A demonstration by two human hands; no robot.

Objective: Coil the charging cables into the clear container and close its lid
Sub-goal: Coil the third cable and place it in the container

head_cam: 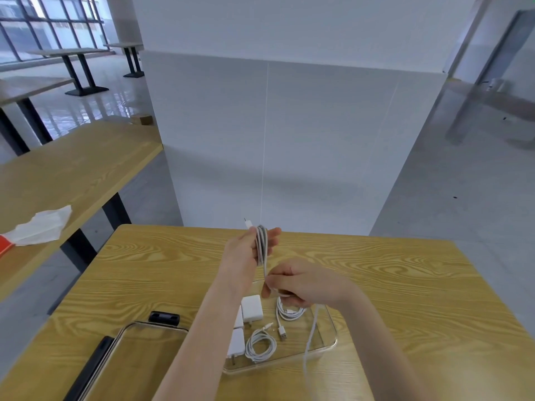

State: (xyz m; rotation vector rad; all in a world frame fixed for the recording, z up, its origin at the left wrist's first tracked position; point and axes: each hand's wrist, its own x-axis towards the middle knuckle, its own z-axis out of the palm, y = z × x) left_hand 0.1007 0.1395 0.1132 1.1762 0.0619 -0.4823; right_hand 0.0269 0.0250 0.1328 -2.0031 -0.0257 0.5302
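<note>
My left hand (246, 251) is raised above the table with several loops of a white charging cable (261, 244) wound around its fingers; the cable's plug end sticks up beside the thumb. My right hand (301, 282) pinches the same cable just below the loops, and the loose tail (311, 340) hangs down past the clear container (330, 344). Inside the container lie two coiled white cables (260, 344) (289, 311) and white charger plugs (252, 308). The clear lid (136, 342) with black clips lies flat on the table to the left.
The wooden table (405, 285) holds the container and lid near its front edge. A second wooden table (58, 175) at the left carries a crumpled white bag (40, 225) and an orange object. A white pillar (275, 125) stands right behind the table.
</note>
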